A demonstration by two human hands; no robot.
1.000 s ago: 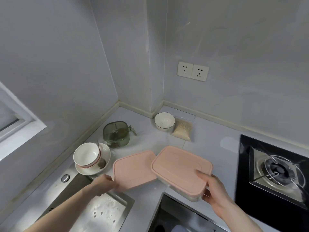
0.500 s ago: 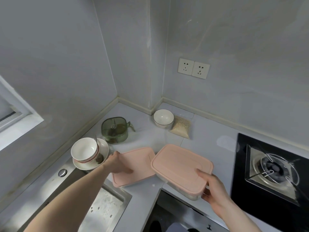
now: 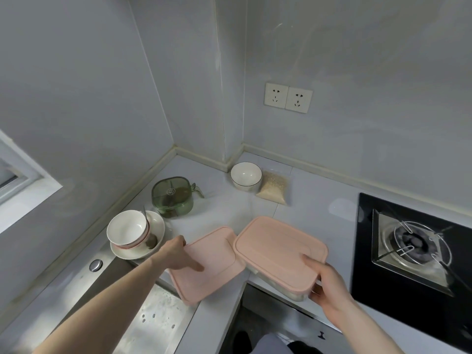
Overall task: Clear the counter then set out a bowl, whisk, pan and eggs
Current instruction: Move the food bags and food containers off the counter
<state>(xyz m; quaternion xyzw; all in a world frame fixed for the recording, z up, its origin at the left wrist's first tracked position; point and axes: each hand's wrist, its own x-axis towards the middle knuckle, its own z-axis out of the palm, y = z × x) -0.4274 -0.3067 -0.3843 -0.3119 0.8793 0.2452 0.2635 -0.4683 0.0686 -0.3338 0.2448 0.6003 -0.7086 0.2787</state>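
- Two pink-lidded containers sitting edge to edge at the counter's (image 3: 224,210) front corner: left container (image 3: 212,261) by the sink (image 3: 143,325), right container (image 3: 278,254) nearer the stove (image 3: 413,249).
- Left hand (image 3: 178,254) gripping the left one's edge, thumb laid on the lid; right hand (image 3: 324,282) clamped on the right one's near corner, thumb on top, fingers underneath.
- Looks like the clearing step, nothing set out yet.
- Next up, probably: lift both level and carry them off.
- Further back: white bowl (image 3: 246,175) beside a bag of grains (image 3: 274,190), green lidded jar (image 3: 173,198), bowl on a saucer (image 3: 130,231).
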